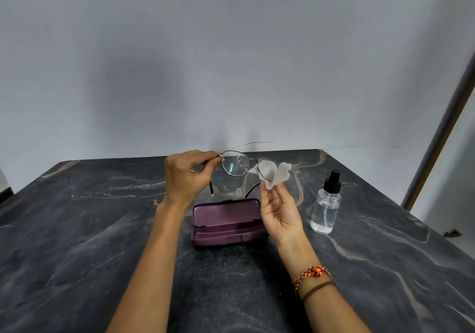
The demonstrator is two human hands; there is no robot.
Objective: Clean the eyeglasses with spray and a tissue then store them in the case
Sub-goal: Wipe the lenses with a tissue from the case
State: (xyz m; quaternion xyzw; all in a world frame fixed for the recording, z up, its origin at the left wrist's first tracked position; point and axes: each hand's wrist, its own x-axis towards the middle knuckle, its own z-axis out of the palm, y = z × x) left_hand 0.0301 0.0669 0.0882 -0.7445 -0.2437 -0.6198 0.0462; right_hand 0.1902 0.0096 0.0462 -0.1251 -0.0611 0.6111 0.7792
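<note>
My left hand [186, 174] pinches the left hinge of thin metal-framed eyeglasses [235, 164], held up above the table with the temples unfolded. Droplets speckle the left lens. My right hand [279, 210] holds a white tissue [276, 174] at its fingertips, wrapped over the right lens. A purple glasses case [226, 221] lies open on the table just below both hands. A clear spray bottle [326, 205] with a black pump top stands upright to the right of my right hand.
The dark marbled table [102, 230] ends at a grey wall behind. Its right edge drops off beside a brown door frame [442, 137]. Bracelets ring my right wrist.
</note>
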